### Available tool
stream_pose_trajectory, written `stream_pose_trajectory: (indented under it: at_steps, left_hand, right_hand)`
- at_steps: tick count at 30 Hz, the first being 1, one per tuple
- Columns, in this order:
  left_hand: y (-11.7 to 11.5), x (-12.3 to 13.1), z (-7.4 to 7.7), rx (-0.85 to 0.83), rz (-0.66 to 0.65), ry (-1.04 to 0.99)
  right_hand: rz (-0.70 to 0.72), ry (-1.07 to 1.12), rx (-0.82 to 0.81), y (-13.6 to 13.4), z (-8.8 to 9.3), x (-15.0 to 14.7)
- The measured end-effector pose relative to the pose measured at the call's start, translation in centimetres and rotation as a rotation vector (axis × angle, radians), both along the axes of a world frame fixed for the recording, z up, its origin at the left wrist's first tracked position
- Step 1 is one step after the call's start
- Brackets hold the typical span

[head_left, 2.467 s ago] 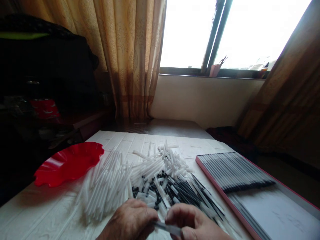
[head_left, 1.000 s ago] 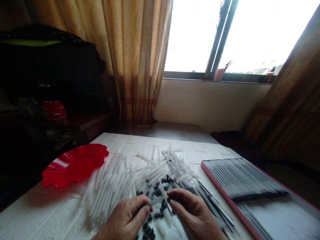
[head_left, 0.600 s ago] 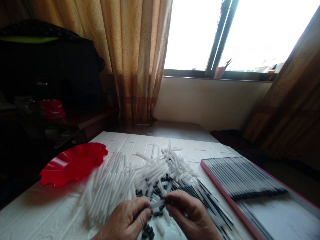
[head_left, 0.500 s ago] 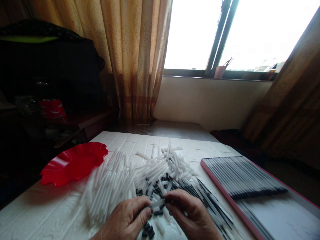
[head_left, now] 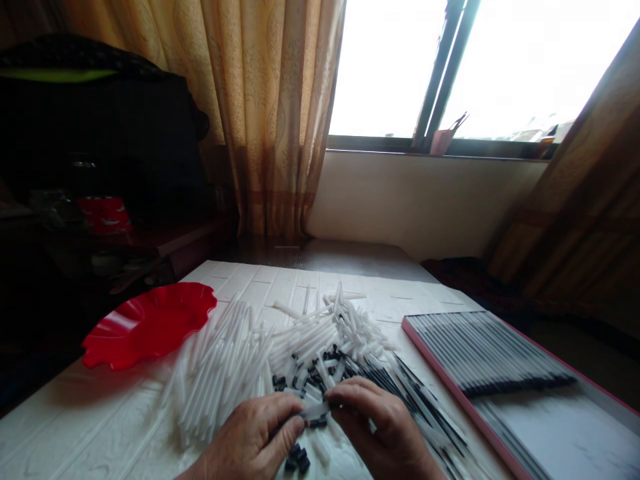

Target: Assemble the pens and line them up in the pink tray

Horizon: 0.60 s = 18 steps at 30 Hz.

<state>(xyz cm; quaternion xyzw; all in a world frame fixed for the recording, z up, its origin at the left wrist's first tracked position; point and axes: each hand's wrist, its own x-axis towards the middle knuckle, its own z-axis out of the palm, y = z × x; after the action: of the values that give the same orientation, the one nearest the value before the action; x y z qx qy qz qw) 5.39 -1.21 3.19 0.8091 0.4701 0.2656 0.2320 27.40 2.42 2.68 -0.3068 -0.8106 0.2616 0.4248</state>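
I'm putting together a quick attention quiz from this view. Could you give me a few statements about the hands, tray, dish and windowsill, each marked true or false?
1. The left hand pinches a clear piece. True.
2. The right hand rests on the tray. False: its fingertips are by the piece's other end.
3. The red dish lies left of the white tubes. True.
4. Rods fill the whole tray. False: much of its near part holds none.
5. A pink cup stands on the windowsill. True.
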Motion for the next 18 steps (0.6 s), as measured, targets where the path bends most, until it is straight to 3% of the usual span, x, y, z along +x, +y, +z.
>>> stream_pose_trajectory:
  at_steps: [8, 18]
  left_hand:
    - [0.0, -0.17, 0.13, 0.095, -0.038, 0.007]
    - [-0.01, 0.03, -0.25, 0.158, -0.072, 0.059]
  right_hand:
    - [0.047, -0.238, 0.051, 0.41, 0.44, 0.79]
    - [-0.058, -0.441, 0.157, -0.14, -0.29, 0.53]
